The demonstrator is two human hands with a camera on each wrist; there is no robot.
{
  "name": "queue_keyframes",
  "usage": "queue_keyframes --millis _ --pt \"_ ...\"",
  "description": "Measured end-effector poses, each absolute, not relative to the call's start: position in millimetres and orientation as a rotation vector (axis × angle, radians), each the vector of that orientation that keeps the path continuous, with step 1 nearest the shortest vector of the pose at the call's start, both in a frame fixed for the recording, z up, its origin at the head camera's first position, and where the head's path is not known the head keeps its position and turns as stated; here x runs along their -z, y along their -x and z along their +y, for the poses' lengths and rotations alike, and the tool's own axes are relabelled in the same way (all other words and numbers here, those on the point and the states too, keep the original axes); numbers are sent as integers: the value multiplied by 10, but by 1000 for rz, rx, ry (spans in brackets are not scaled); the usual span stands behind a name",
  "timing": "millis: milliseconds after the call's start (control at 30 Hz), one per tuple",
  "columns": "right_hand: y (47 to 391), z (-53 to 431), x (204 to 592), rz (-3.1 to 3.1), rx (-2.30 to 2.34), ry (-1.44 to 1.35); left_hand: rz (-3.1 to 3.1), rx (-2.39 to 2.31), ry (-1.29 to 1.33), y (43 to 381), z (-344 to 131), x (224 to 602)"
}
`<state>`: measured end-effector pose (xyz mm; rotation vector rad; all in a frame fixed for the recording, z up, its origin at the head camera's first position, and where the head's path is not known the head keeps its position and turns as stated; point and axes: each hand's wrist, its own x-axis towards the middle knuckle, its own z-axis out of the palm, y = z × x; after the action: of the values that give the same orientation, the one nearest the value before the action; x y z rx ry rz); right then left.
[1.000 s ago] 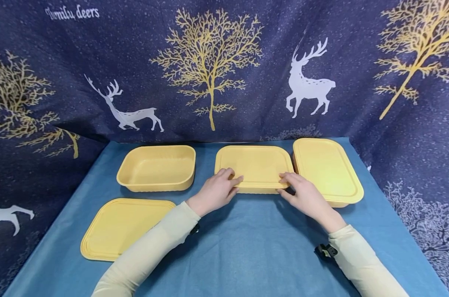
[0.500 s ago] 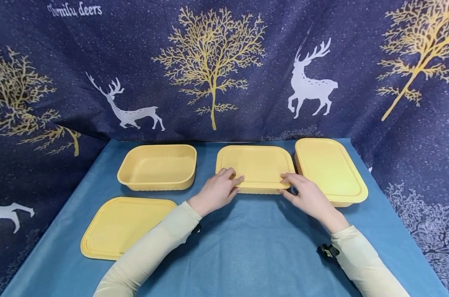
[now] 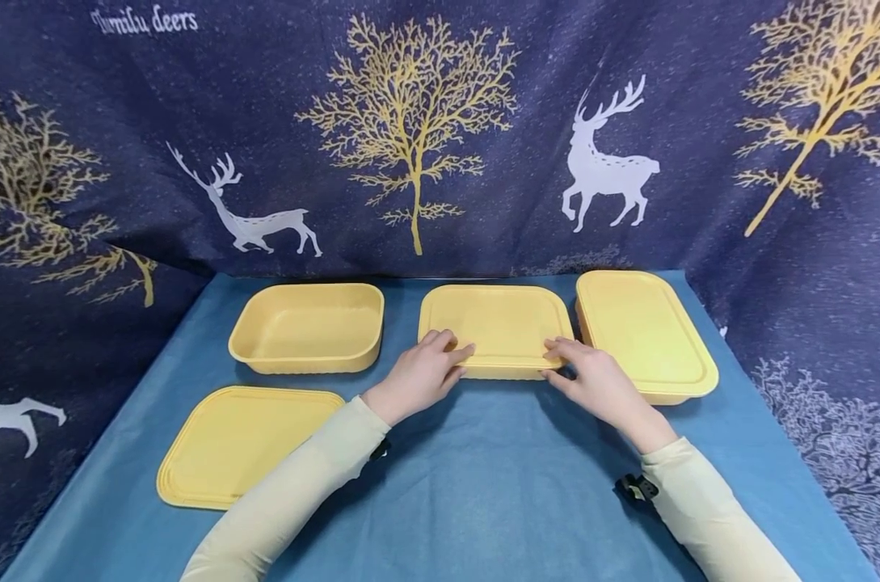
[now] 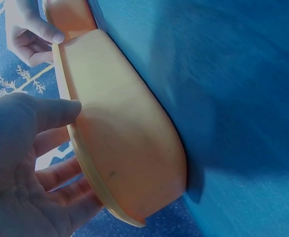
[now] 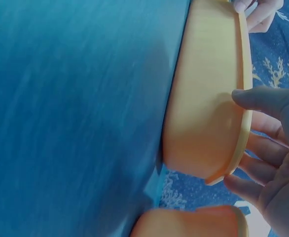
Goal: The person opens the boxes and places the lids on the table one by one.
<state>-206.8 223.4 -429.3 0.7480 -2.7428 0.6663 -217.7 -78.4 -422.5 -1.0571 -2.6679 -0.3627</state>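
Note:
A yellow food box (image 3: 501, 373) stands at the back middle of the table with a yellow lid (image 3: 496, 319) over it. My left hand (image 3: 419, 373) holds the lid's front left corner, thumb at the front edge and fingers over the top. At the front right corner my right hand (image 3: 598, 386) pinches the lid in the same way. The left wrist view shows the left thumb (image 4: 60, 113) on the rim above the box wall (image 4: 127, 118). Likewise the right thumb (image 5: 260, 100) lies across the lid rim in the right wrist view.
An open yellow box (image 3: 309, 356) stands at the back left. In front of it a loose yellow lid (image 3: 236, 444) lies flat, partly behind the left sleeve. Close to the right hand is another lidded box (image 3: 646, 331). A dark printed cloth (image 3: 483, 202) hangs behind the blue-covered table (image 3: 498, 485).

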Motion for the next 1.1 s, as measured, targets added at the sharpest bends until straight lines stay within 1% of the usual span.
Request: queue_keyframes --millis 700,1100 --pt "2015 2102 4300 -2692 -561 -824 -2695 385 1029 2092 -932 4217" --pt "2014 2102 4279 -2717 -531 -810 -2662 415 1025 2093 -959 4299"
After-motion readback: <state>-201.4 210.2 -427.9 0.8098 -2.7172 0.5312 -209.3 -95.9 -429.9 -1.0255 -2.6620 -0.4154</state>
